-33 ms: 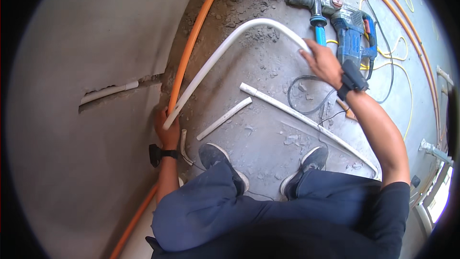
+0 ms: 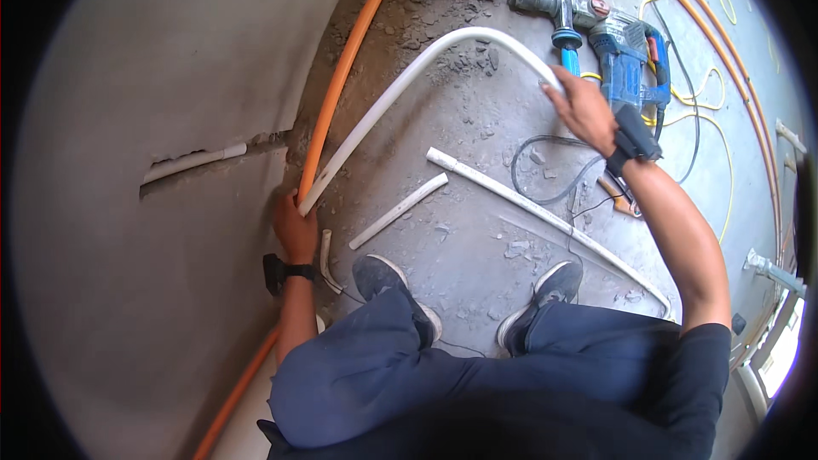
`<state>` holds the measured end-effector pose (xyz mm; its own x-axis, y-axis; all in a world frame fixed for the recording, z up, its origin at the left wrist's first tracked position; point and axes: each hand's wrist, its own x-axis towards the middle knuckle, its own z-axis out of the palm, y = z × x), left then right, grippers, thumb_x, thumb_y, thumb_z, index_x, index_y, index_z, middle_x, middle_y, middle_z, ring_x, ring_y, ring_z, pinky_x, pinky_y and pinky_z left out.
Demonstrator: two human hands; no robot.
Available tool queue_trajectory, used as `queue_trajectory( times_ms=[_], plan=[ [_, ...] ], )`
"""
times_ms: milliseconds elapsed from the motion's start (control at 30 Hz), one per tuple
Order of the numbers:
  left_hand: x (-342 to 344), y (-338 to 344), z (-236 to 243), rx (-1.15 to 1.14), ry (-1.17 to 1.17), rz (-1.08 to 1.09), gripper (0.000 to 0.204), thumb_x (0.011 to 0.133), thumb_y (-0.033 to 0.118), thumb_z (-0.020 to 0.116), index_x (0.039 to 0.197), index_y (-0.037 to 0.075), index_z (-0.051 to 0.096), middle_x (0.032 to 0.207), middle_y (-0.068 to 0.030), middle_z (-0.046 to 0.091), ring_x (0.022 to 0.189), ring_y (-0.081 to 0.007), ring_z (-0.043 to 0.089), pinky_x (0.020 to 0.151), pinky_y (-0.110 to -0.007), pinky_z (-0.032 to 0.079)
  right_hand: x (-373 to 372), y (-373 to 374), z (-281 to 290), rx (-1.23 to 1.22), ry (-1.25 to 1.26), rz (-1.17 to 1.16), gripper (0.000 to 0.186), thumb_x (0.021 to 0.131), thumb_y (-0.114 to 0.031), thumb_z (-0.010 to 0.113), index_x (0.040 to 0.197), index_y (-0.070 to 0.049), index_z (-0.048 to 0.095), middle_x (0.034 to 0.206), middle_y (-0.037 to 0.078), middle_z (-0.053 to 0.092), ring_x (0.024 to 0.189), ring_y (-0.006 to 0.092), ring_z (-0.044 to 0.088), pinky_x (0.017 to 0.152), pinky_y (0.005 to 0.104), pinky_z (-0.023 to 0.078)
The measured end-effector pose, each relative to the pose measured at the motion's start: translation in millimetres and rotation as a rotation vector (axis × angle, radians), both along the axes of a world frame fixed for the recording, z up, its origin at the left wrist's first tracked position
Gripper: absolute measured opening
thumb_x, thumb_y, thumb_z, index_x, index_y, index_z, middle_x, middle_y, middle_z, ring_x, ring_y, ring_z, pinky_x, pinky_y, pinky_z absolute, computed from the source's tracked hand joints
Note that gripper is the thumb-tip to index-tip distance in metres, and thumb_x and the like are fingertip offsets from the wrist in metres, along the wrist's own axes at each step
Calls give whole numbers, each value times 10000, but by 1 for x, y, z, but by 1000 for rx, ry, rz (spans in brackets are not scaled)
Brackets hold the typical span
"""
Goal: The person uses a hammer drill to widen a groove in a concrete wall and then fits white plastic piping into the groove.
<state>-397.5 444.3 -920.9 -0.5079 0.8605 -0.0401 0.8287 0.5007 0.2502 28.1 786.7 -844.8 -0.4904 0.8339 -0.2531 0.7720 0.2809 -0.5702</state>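
A white plastic pipe (image 2: 379, 108), bent into a rounded arch, spans the space between my hands. My right hand (image 2: 585, 111) is closed round its right end, which my fingers partly cover. My left hand (image 2: 295, 228) is low by the wall, fingers wrapped round an orange pipe (image 2: 345, 60) that runs along the wall's foot. At that same hand is the lower left end of the white pipe; whether my fingers also touch it is hard to see. Inside a rough slot in the wall lies another white pipe piece (image 2: 194, 163).
Beyond my right hand lies a blue rotary hammer (image 2: 626, 60) with a long chisel bit. A long white pipe (image 2: 545, 220), a short one (image 2: 399, 210) and a curved offcut (image 2: 327, 262) rest on the floor, with rubble, yellow cords (image 2: 726, 153) and an orange-handled tool (image 2: 626, 201).
The white pipe has shifted a little up and to the right, its lower end sliding off the front of my left hand. My right hand moved slightly right with it; my left hand barely moved.
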Motion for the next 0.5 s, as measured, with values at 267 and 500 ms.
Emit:
queue_trajectory(
  times_ms=[267, 500],
  plan=[
    [4, 26, -9, -48, 90, -29, 296, 911, 288, 676, 1033, 28, 610, 918, -183, 624, 895, -393, 598, 775, -498, 471, 21, 2, -21, 157, -20, -82, 384, 955, -270, 612, 1259, -35, 607, 933, 273, 682, 912, 423, 674, 804, 455, 521],
    [0, 18, -12, -17, 100, -22, 304, 938, 282, 645, 1014, -3, 571, 896, -199, 622, 833, -413, 604, 719, -503, 472, 10, -19, -22, 22, -76, -192, 399, 946, -277, 630, 1260, -32, 617, 926, 258, 695, 881, 402, 691, 790, 446, 525]
  ],
)
